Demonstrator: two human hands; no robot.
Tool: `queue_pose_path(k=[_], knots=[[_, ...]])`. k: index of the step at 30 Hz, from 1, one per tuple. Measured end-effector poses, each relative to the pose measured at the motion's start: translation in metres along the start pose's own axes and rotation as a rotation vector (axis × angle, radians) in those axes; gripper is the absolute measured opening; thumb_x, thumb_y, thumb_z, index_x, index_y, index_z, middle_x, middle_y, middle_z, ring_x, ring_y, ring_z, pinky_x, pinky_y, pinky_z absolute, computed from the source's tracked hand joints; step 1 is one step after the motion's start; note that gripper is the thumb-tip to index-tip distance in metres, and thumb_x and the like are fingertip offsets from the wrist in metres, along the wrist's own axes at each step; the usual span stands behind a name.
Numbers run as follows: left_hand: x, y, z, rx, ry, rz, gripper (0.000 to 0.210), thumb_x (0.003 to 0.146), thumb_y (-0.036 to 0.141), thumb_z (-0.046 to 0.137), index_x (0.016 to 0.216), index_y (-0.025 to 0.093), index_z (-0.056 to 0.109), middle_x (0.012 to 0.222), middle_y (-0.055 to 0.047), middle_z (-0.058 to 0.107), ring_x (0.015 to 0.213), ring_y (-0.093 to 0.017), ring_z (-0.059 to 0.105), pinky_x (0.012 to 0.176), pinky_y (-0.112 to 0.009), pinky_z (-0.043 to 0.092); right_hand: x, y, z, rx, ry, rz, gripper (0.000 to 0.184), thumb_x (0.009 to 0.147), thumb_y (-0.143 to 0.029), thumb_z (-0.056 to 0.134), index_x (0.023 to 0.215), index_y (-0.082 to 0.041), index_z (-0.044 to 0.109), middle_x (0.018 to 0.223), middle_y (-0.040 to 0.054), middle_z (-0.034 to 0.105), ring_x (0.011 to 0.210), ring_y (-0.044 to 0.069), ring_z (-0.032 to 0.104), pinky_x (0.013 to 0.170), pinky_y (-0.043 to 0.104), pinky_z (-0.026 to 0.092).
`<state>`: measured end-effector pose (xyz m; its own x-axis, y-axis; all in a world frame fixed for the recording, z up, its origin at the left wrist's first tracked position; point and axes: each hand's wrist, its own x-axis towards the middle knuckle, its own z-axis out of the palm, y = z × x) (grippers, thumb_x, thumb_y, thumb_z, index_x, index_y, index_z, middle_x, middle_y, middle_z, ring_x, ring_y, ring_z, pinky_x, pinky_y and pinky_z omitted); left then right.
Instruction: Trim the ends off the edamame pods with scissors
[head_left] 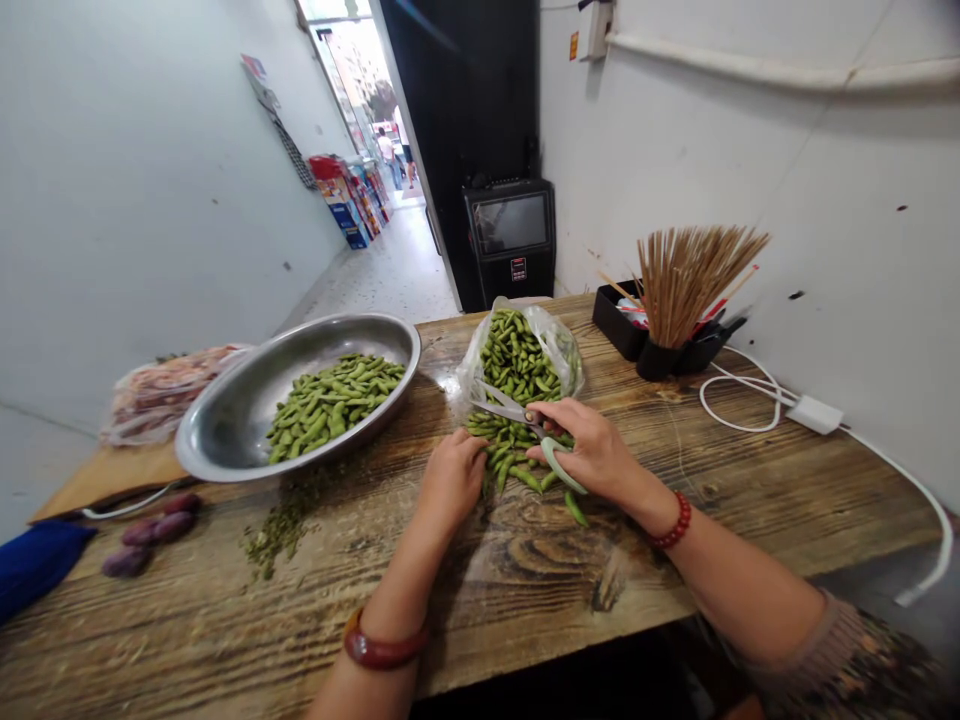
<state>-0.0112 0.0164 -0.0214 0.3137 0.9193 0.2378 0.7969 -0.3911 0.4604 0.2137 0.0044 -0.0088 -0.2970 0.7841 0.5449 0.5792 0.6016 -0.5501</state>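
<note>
My right hand [589,445] is closed on a pair of scissors [556,462] with pale green handles, its blades spread and pointing left over the pods. Green soybean pods [521,355] spill from a clear plastic bag [564,352] onto the wood in front of me. At the near left side of that pile is my left hand [454,474], fingers curled in at the pods; what they pinch, if anything, is hidden. To the left, a wide steel basin [247,385] stands tilted, with more pods [330,405] inside it.
Small green trimmings [277,535] lie below the basin. Purple-red tubers [154,535], a bag of raw meat [169,385] and a blue cloth [45,560] are at left. Skewers [686,285] in a black holder [660,358] and a white cable [892,465] are at right.
</note>
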Motion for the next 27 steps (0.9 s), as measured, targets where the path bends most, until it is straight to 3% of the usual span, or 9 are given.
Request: queue_pose_path(k=[4, 8, 15, 20, 27], knots=[[0.001, -0.008, -0.008, -0.553, 0.068, -0.233, 0.014, 0.078, 0.025, 0.058, 0.085, 0.015, 0.066, 0.079, -0.005, 0.065, 0.075, -0.018, 0.057, 0.071, -0.029, 0.043, 0.001, 0.000, 0.000, 0.025, 0.002, 0.013, 0.051, 0.077, -0.033, 0.071, 0.124, -0.022, 0.054, 0.100, 0.0069, 0.062, 0.086, 0.020, 0.060, 0.079, 0.034, 0.051], [0.000, 0.002, -0.015, -0.946, 0.010, -0.382, 0.024, 0.072, 0.035, 0.066, 0.085, 0.015, 0.066, 0.070, -0.001, 0.062, 0.061, -0.013, 0.052, 0.056, -0.023, 0.038, 0.001, 0.001, 0.002, 0.062, 0.018, 0.033, 0.050, 0.076, -0.032, 0.072, 0.123, -0.023, 0.055, 0.098, 0.0058, 0.062, 0.084, 0.018, 0.060, 0.077, 0.032, 0.051], [-0.002, 0.010, -0.015, -0.970, 0.094, -0.411, 0.022, 0.068, 0.032, 0.073, 0.081, 0.015, 0.071, 0.079, -0.004, 0.066, 0.070, -0.014, 0.053, 0.061, -0.022, 0.038, 0.001, 0.001, 0.004, 0.097, -0.013, 0.075, 0.049, 0.076, -0.031, 0.072, 0.121, -0.022, 0.056, 0.094, 0.0045, 0.061, 0.079, 0.017, 0.059, 0.073, 0.031, 0.050], [-0.003, 0.011, -0.018, -1.099, 0.106, -0.422, 0.019, 0.067, 0.030, 0.074, 0.080, 0.016, 0.071, 0.075, -0.002, 0.064, 0.064, -0.011, 0.049, 0.056, -0.020, 0.036, 0.000, -0.001, 0.006, 0.104, -0.050, 0.079, 0.049, 0.076, -0.029, 0.072, 0.122, -0.023, 0.056, 0.095, 0.0049, 0.062, 0.080, 0.017, 0.059, 0.073, 0.031, 0.051], [-0.006, 0.024, -0.023, -1.320, 0.025, -0.426, 0.022, 0.068, 0.030, 0.075, 0.080, 0.016, 0.064, 0.069, 0.002, 0.059, 0.050, -0.006, 0.042, 0.046, -0.018, 0.033, -0.003, -0.003, 0.010, 0.066, -0.123, 0.023, 0.055, 0.074, -0.032, 0.075, 0.123, -0.022, 0.054, 0.097, 0.0060, 0.062, 0.084, 0.019, 0.058, 0.076, 0.033, 0.050]])
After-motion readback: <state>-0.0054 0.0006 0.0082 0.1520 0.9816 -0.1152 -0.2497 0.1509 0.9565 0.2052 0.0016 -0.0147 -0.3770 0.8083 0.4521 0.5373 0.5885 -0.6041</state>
